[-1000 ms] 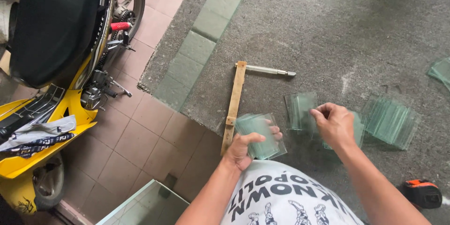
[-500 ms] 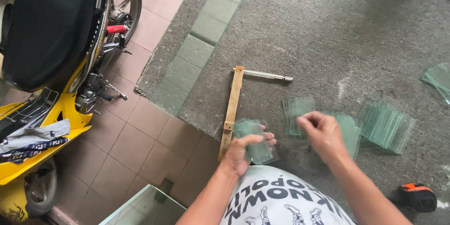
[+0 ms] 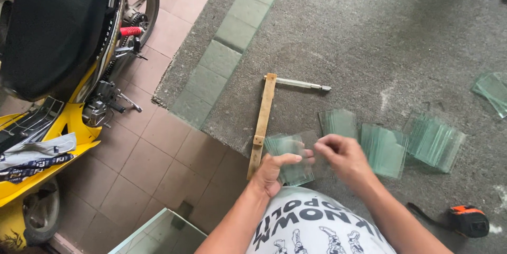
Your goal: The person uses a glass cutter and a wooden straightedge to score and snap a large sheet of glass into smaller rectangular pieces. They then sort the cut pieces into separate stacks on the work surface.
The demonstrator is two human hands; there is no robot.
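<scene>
Left hand [image 3: 273,172] holds glass stack [image 3: 289,159]; right hand [image 3: 342,158] touches it

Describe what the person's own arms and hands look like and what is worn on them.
Both forearms are bare, with no sleeves reaching the wrists. The left hand and the right hand wear no gloves, and no watch, ring or bracelet shows. The only clothing in view is a white T-shirt printed with black lettering and figures, below the arms.

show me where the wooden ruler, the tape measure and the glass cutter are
wooden ruler [image 3: 262,123], head view, middle of its strip
tape measure [image 3: 468,220], head view, orange and black case
glass cutter [image 3: 302,84], head view, metal shaft
</scene>
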